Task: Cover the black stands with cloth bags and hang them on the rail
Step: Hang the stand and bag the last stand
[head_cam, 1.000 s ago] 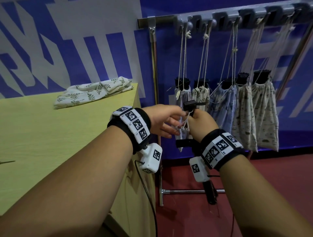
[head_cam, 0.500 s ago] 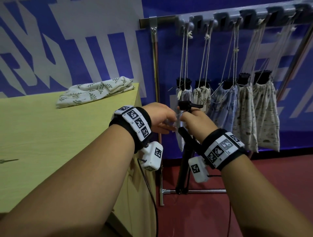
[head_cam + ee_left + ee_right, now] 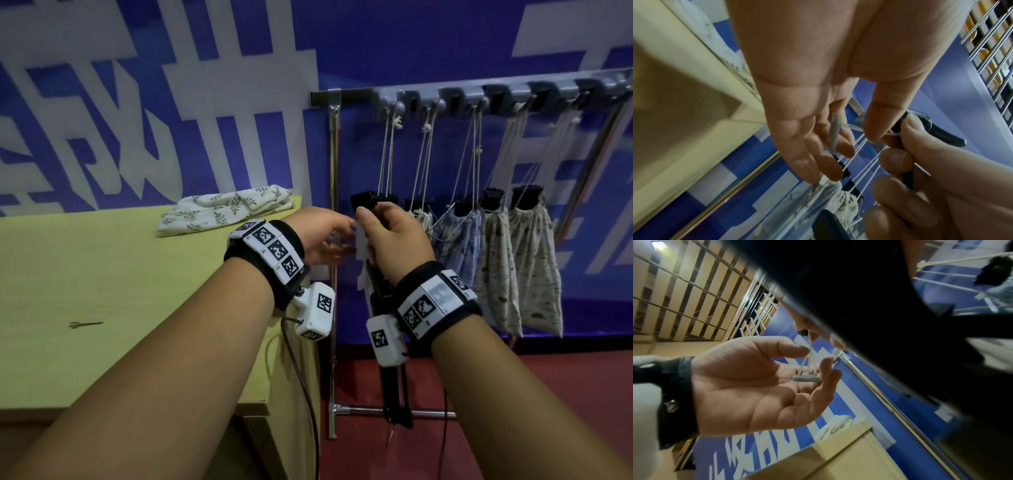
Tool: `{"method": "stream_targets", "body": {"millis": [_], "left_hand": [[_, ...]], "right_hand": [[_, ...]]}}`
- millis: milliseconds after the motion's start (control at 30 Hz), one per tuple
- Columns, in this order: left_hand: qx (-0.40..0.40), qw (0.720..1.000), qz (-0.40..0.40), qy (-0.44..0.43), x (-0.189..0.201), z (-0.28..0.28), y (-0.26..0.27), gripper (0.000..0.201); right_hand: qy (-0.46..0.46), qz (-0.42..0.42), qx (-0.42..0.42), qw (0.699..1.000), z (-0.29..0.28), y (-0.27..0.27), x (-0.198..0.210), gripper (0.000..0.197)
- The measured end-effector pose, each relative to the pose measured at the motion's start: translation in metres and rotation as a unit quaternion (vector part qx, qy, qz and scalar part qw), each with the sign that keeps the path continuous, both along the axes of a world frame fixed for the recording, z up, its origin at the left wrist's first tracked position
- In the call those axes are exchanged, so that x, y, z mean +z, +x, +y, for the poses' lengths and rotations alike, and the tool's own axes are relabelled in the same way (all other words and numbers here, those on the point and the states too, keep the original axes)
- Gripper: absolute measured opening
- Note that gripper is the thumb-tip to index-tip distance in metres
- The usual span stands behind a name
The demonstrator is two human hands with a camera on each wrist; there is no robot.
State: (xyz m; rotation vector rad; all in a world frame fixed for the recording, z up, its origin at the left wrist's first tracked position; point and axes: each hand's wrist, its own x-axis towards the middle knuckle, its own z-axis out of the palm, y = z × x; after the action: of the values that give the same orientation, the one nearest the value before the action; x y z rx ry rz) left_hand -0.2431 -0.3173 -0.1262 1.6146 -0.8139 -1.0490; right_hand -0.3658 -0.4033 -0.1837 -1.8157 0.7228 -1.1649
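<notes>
My right hand (image 3: 376, 226) grips a bare black stand (image 3: 394, 394) near its top, and its folded legs hang below my wrist. A white cord with a grey toggle (image 3: 805, 378) runs down from the stand's top at my right fingers. The toggle rests on the loosely bent fingers of my left hand (image 3: 337, 236), and the cord passes between thumb and forefinger without a clear pinch. Both hands are just in front of the leftmost hung bag (image 3: 362, 250). Several cloth bags (image 3: 531, 267) with black stand tops hang by cords from the grey rail (image 3: 479, 99).
A yellow table (image 3: 102, 291) fills the left, with spare leaf-print cloth bags (image 3: 226, 214) folded at its far corner and a small metal piece (image 3: 85, 324) near the middle. The rack's upright post (image 3: 334, 171) stands by the table edge. Red floor lies below.
Both hands have risen toward the rail with the stand, which now hangs upright below my right wrist. My left fingers have uncurled, and the toggle now rests on them.
</notes>
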Motion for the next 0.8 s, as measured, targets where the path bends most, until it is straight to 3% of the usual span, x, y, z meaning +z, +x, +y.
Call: {"method": "stream_targets", "body": {"millis": [233, 533, 800], "left_hand": [[0.017, 0.999, -0.037, -0.015, 0.043, 0.055, 0.026, 0.027], [0.071, 0.995, -0.069, -0.019, 0.067, 0.121, 0.065, 0.029], [0.104, 0.990, -0.100, 0.001, 0.077, 0.179, 0.092, 0.033]], "right_hand": [[-0.007, -0.002, 0.071, 0.997, 0.032, 0.013, 0.048, 0.013], [-0.034, 0.052, 0.098, 0.993, 0.080, 0.045, 0.084, 0.030], [-0.048, 0.122, 0.120, 0.984, 0.122, 0.072, 0.100, 0.027]]}}
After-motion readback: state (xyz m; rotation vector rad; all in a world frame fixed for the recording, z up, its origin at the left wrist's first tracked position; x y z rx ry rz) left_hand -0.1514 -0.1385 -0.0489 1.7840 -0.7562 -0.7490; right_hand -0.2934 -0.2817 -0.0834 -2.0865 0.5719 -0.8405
